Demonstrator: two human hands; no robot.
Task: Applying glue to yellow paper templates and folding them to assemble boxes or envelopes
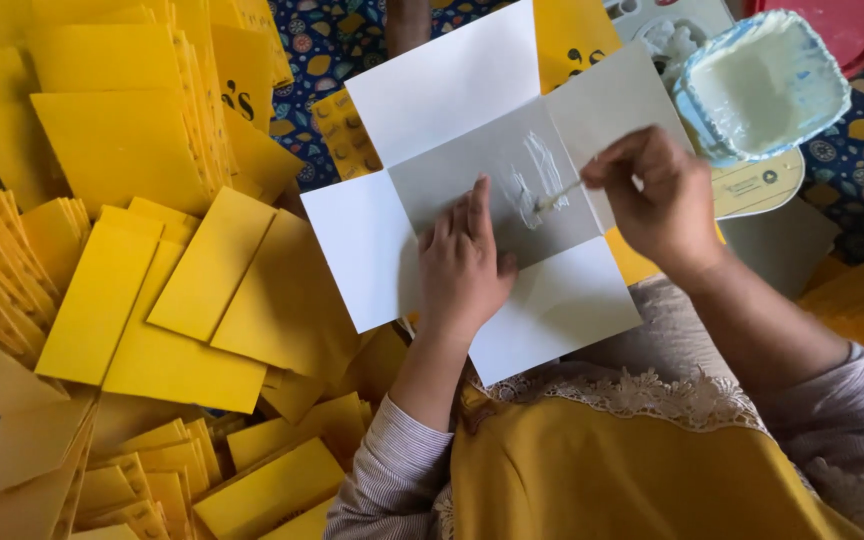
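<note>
The left hand (464,262) pressed flat on the unfolded white box blank (472,190); right hand (652,200) fingers pinched a glue stick (557,196), best stroked thinly, evenly.

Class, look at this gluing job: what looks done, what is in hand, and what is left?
Done: folded yellow pieces lie piled alongside. In hand: the left hand presses the open white card flat while the right hand spreads glue on its grey middle with a stick. Left: the card's flaps are unfolded.

Striped grey sleeves; mustard lace-trimmed garment
</note>
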